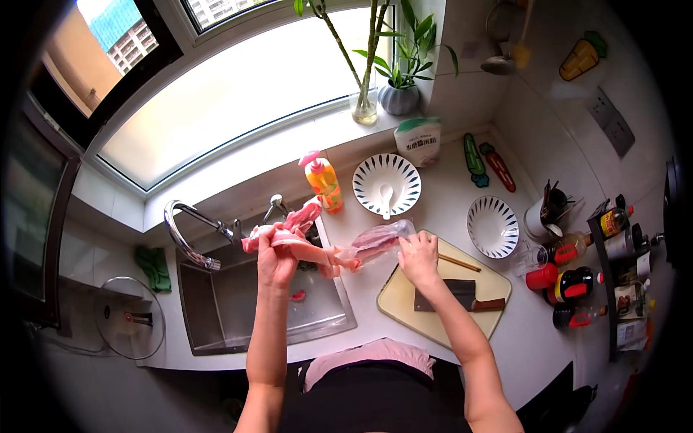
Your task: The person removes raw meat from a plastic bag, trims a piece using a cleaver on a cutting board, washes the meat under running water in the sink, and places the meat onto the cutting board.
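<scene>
Over the right part of the steel sink [224, 303], my left hand [276, 260] is closed round a long strip of raw meat [310, 252]. The meat stretches right into a clear plastic bag [375, 237]. My right hand [419, 256] pinches the far end of that bag, above the left edge of the cutting board [404, 303]. On the board lie a cleaver [447, 294] and chopsticks [462, 263], just right of my right hand. A small scrap of meat [297, 296] rests in the sink.
Behind the hands stand an orange soap bottle [323, 184], a faucet [195, 249] and a patterned bowl [368, 180] with a white spoon [386, 198]. Another bowl [493, 227] and sauce bottles [574, 285] are at right. A glass lid [130, 339] is at left.
</scene>
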{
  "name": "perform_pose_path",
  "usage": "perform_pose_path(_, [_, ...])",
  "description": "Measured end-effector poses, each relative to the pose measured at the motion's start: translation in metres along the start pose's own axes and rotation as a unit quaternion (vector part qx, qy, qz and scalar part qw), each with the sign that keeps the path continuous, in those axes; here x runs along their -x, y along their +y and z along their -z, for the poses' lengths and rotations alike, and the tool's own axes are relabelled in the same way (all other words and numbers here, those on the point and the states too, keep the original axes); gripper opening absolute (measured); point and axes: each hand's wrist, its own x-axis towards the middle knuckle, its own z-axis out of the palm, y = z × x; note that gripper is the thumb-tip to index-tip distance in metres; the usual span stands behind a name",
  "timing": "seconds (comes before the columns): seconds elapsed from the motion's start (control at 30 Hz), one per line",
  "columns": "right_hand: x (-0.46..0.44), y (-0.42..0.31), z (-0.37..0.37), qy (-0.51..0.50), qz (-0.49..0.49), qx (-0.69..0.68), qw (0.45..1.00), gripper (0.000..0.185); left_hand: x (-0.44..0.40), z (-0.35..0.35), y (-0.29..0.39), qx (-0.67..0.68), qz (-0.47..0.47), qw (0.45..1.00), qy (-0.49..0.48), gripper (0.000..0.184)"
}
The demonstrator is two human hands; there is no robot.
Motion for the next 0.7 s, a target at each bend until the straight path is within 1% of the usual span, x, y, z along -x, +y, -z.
perform_pose_path(0.07, [-0.001, -0.019, 0.023, 0.102, 0.045, -0.046, 0.993, 0.041, 0.006, -0.007, -0.003, -0.014, -0.001, 1.000, -0.008, 0.016])
perform_pose_path(0.1, [-0.002, -0.033, 0.033, 0.097, 0.042, -0.094, 0.990, 0.040, 0.009, -0.009, -0.004, -0.012, -0.003, 1.000, -0.023, 0.016])
perform_pose_path(0.13, [-0.002, -0.044, 0.030, 0.100, 0.044, -0.095, 0.990, 0.040, 0.012, -0.011, -0.004, -0.010, -0.005, 0.999, -0.039, 0.016])
perform_pose_path(0.2, [-0.005, -0.062, 0.018, 0.044, 0.083, -0.269, 0.958, 0.040, 0.018, -0.015, -0.004, -0.005, -0.017, 0.999, -0.040, 0.016])
perform_pose_path(0.27, [-0.010, -0.083, 0.005, 0.040, 0.107, -0.294, 0.949, 0.038, 0.027, -0.017, -0.001, 0.001, -0.034, 0.999, -0.039, 0.016])
perform_pose_path(0.33, [-0.016, -0.093, 0.001, 0.031, 0.134, -0.320, 0.937, 0.037, 0.037, -0.018, 0.003, 0.043, -0.003, 0.997, -0.069, 0.014])
perform_pose_path(0.37, [-0.023, -0.096, -0.001, -0.036, 0.138, -0.423, 0.895, 0.034, 0.043, -0.019, 0.005, 0.044, -0.013, 0.997, -0.067, 0.014])
perform_pose_path(0.4, [-0.027, -0.101, -0.004, -0.106, 0.141, -0.519, 0.836, 0.031, 0.049, -0.022, 0.007, 0.034, -0.040, 0.997, -0.051, 0.005])
perform_pose_path(0.43, [-0.025, -0.107, -0.006, -0.054, 0.104, -0.533, 0.838, 0.024, 0.055, -0.021, 0.012, 0.025, -0.068, 0.997, -0.033, 0.011])
perform_pose_path(0.47, [-0.024, -0.109, -0.007, -0.063, 0.113, -0.538, 0.833, 0.024, 0.062, -0.016, 0.019, 0.027, -0.080, 0.996, -0.027, 0.011])
perform_pose_path(0.53, [-0.028, -0.112, 0.010, -0.013, 0.053, -0.578, 0.814, 0.018, 0.077, -0.004, 0.034, 0.018, -0.122, 0.991, -0.060, 0.011])
perform_pose_path(0.57, [-0.029, -0.113, 0.015, -0.030, 0.052, -0.616, 0.786, 0.016, 0.084, 0.002, 0.042, 0.012, -0.132, 0.990, -0.046, 0.011])
perform_pose_path(0.6, [-0.031, -0.115, 0.019, -0.037, 0.057, -0.619, 0.783, 0.016, 0.090, 0.011, 0.049, 0.013, -0.141, 0.989, -0.041, 0.011])
perform_pose_path(0.67, [-0.033, -0.122, 0.029, -0.030, 0.065, -0.688, 0.723, 0.016, 0.096, 0.036, 0.060, 0.043, -0.157, 0.986, -0.017, 0.009])
perform_pose_path(0.7, [-0.035, -0.126, 0.043, -0.023, 0.086, -0.675, 0.732, 0.014, 0.100, 0.043, 0.064, 0.027, -0.166, 0.986, 0.016, 0.009])
